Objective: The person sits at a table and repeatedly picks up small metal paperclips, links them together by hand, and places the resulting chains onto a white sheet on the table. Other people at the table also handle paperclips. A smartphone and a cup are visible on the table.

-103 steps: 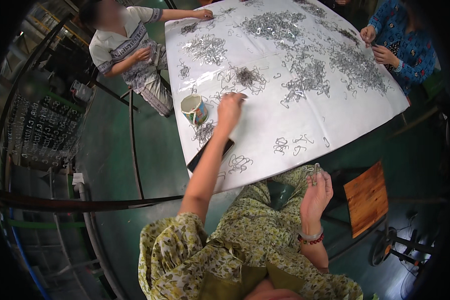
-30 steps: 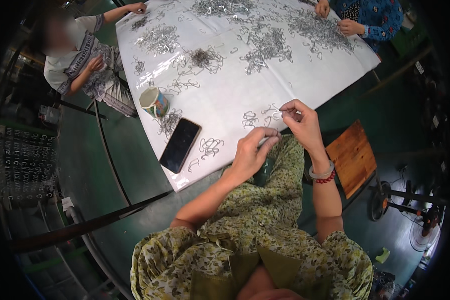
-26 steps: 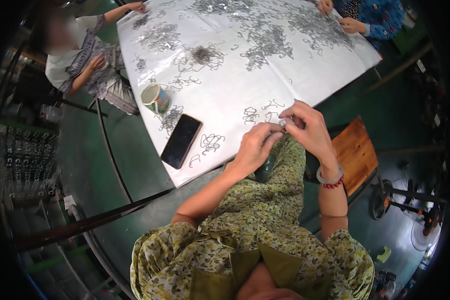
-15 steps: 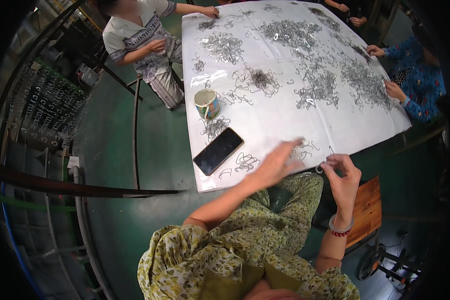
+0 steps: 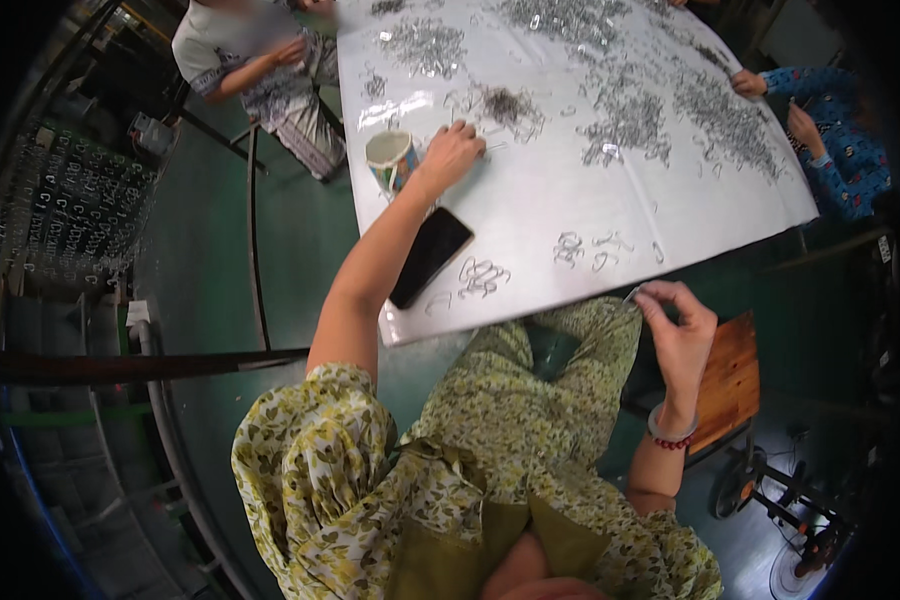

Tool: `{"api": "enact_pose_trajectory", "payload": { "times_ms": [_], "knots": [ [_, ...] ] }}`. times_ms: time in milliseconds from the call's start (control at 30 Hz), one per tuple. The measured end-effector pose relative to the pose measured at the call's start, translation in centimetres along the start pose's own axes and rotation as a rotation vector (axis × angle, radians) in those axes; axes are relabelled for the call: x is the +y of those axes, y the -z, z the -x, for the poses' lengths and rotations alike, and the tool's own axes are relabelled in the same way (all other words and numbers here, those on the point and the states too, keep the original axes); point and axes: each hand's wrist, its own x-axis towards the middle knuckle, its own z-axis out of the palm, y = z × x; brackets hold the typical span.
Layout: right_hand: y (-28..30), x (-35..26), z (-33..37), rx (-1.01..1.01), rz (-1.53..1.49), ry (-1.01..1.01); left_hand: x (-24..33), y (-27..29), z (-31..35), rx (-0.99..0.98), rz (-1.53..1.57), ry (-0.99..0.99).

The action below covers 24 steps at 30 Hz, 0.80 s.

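Here, dark hooks [image 5: 507, 104] lie at one o'clock from the nearer left hand [image 5: 452, 154], its grip unclear; the right hand [image 5: 683, 330] pinches a metal piece [image 5: 632, 294].

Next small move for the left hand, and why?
Probably pinch one loose wire piece beside the dark clump: the left hand is at the near side of that clump, though whether it already grips one is unclear. The right hand already pinches a small metal piece near the table edge, so the left seems better placed.
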Motion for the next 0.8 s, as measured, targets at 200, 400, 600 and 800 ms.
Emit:
{"api": "enact_pose_trajectory", "payload": {
  "times_ms": [200,400,600,800],
  "knots": [
    [0.2,0.3,0.4,-0.004,-0.042,0.012,-0.3,-0.5,-0.2,-0.069,-0.088,-0.048],
    [0.5,0.0,0.7,0.021,-0.057,0.04,2.1,2.9,0.0,-0.041,-0.066,0.058],
    [0.6,1.3,1.2,-0.007,-0.073,0.003,3.2,9.9,5.2,-0.174,-0.049,0.233],
    [0.5,0.9,1.5,0.017,-0.095,-0.055,2.0,7.8,5.7,-0.305,-0.003,0.274]
  ]
}}
